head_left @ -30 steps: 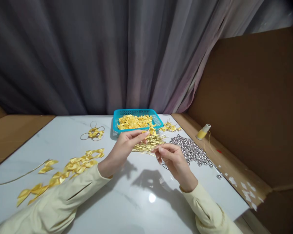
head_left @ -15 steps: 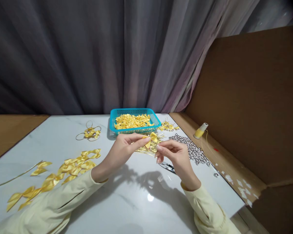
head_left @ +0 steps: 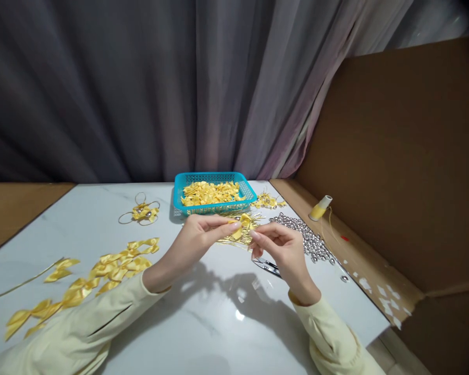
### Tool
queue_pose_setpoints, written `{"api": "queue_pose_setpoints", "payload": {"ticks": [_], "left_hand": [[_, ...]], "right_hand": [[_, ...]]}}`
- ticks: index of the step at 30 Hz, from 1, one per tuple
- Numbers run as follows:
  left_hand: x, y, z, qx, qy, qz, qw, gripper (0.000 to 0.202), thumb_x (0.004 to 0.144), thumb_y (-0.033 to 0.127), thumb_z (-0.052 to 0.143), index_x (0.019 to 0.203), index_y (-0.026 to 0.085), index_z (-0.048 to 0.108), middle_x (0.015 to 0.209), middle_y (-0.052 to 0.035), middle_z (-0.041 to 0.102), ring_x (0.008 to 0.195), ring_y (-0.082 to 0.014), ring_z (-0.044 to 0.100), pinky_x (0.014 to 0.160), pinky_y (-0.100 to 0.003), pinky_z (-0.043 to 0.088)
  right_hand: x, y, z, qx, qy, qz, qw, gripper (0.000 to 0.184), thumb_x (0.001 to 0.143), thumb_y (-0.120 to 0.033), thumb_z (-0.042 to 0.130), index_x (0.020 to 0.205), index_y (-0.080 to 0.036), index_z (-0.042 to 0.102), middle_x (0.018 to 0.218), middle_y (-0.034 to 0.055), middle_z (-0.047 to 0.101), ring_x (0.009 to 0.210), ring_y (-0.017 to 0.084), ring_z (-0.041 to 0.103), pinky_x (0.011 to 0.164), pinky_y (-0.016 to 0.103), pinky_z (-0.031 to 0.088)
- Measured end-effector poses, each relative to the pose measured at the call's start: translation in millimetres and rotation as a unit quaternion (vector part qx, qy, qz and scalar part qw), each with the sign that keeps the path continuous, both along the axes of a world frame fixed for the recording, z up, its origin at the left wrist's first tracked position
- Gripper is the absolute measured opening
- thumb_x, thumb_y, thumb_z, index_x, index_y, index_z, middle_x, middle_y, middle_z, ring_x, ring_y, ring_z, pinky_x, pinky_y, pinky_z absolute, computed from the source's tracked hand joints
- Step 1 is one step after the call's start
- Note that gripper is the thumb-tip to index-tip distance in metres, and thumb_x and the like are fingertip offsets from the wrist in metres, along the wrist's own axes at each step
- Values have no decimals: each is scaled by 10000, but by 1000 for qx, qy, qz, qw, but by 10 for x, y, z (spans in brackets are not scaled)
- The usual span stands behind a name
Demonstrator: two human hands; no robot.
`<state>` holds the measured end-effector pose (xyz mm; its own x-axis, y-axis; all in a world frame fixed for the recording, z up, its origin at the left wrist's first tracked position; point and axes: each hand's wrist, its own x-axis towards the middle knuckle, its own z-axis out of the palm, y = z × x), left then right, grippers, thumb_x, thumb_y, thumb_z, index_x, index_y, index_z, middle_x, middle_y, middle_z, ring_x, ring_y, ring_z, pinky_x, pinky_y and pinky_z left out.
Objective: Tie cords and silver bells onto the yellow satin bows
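My left hand (head_left: 197, 237) pinches a yellow satin ribbon bow (head_left: 245, 221) between thumb and fingertips, above the middle of the white table. A small silver glint shows beside the bow. Just to its right, my right hand (head_left: 281, 247) has thumb and forefinger pressed together; what lies between them is too small to make out. Behind and under the fingers spreads a pile of thin gold strands (head_left: 227, 241), partly hidden. Small metal snips (head_left: 266, 266) lie on the table below my right hand.
A blue basket (head_left: 175, 194) of yellow bows stands at the back. Silver beads (head_left: 315, 245) lie right, near a yellow thread spool (head_left: 319, 208). Loose bows (head_left: 115, 265) and a bow on a gold cord (head_left: 60, 270) lie left. A looped bow piece (head_left: 144, 212) lies farther back.
Both hands stay close together in nearly the same place. The bow has turned slightly in my left fingers, and a silver glint now shows by it. The whole view has shifted a little.
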<state>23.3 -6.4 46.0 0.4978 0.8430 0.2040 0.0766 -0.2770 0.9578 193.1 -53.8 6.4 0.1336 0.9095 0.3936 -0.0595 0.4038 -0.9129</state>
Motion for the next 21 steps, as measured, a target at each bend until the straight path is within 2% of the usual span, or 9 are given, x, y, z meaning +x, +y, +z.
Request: {"api": "queue_pose_setpoints", "payload": {"ticks": [15,21], "left_hand": [[-5,-11,25,-1,19,5,1000,146,775,322,649,748,199,722,752,-8,690,700,-138,558,646,-247,408],[5,-22,57,-2,15,-8,1000,145,783,298,643,713,190,711,704,4,676,676,-126,557,641,-235,413]], "right_hand": [[34,-14,-18,20,-60,-35,997,103,753,-248,673,699,-160,664,565,19,644,435,115,574,443,252,478],[25,-6,-19,21,-46,-11,999,94,762,-237,663,705,-163,661,557,14,639,425,105,558,438,245,472]]}}
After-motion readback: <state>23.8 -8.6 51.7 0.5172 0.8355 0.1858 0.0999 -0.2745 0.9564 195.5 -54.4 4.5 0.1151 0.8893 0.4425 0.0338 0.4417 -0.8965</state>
